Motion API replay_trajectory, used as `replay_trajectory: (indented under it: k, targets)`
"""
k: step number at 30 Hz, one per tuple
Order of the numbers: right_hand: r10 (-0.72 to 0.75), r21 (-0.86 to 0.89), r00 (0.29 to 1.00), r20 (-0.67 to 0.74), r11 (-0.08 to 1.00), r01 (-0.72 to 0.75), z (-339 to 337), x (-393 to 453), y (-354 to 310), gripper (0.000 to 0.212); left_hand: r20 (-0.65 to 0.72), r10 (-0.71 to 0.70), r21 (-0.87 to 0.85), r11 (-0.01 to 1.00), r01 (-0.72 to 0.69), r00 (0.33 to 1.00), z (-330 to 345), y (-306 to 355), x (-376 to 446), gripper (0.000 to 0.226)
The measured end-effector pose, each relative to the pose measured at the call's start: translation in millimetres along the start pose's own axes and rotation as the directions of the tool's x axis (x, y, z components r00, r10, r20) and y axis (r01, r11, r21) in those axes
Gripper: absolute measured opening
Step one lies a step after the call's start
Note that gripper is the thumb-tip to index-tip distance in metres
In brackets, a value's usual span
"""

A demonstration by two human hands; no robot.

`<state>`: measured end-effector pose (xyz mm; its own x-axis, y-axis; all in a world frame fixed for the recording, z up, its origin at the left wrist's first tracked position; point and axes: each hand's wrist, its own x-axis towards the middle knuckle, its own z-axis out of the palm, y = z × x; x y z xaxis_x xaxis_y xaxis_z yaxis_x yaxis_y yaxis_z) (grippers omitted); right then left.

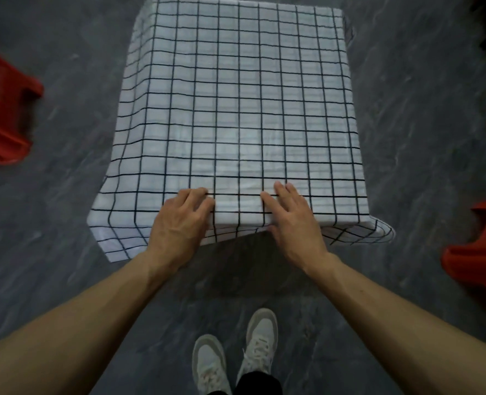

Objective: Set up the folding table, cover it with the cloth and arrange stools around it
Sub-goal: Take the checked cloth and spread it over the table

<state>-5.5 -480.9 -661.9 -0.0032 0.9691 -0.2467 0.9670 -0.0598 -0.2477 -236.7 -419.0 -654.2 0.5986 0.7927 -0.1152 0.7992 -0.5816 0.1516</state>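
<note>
While both grips lie released, your left hand (179, 220) & right hand (291, 218) press the checked cloth (236, 109) flat at 6 o'clock; red stools (5, 115) wait at 9 & 3.

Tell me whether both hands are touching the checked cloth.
Touching. The head view shows the left hand and right hand lying on the checked cloth at the table's near edge, fingers pressing it.

Single head cam, wide-angle, looks steeply down and fwd from close above the table's (264, 220) near edge.
</note>
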Motion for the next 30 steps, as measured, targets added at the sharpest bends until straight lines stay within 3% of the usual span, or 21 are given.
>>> replay_trajectory:
  k: [6,11,15,20,22,25,30]
  targets:
    - [0.078,-0.052,0.997,0.019,0.996,-0.077,-3.5,10.7,-36.1,0.081,-0.067,-0.082,-0.009,0.997,0.082,0.994,5.8,-48.8,-30.5,0.043]
    - [-0.106,-0.025,0.989,0.102,0.994,0.109,3.0,29.7,-82.1,0.095,-0.117,-0.149,-0.038,0.989,0.145,0.982,7.9,-72.1,-41.4,0.036]
    - [-0.262,-0.004,0.958,0.118,0.965,0.264,12.0,37.2,-119.9,0.084,-0.107,-0.257,-0.024,0.966,0.256,0.960,7.1,-89.4,-53.6,0.054]
    - [-0.234,-0.065,0.957,0.170,0.967,0.248,25.4,37.2,-132.8,0.081,-0.106,-0.354,-0.058,0.935,0.349,0.929,7.8,-111.8,-66.4,0.057]
    - [-0.223,-0.090,0.955,0.198,0.965,0.244,24.9,37.7,-133.9,0.089,-0.094,-0.390,-0.005,0.920,0.391,0.916,4.2,-117.0,-69.1,0.051]
    - [-0.212,-0.110,0.949,0.231,0.964,0.243,22.8,38.3,-135.5,0.097,-0.073,-0.408,0.032,0.911,0.411,0.910,2.3,-123.8,-72.2,0.022]
    - [-0.188,-0.123,0.950,0.247,0.967,0.224,21.5,39.9,-136.8,0.099,-0.027,-0.469,-0.102,0.880,0.464,0.883,9.8,-142.6,-81.1,0.013]
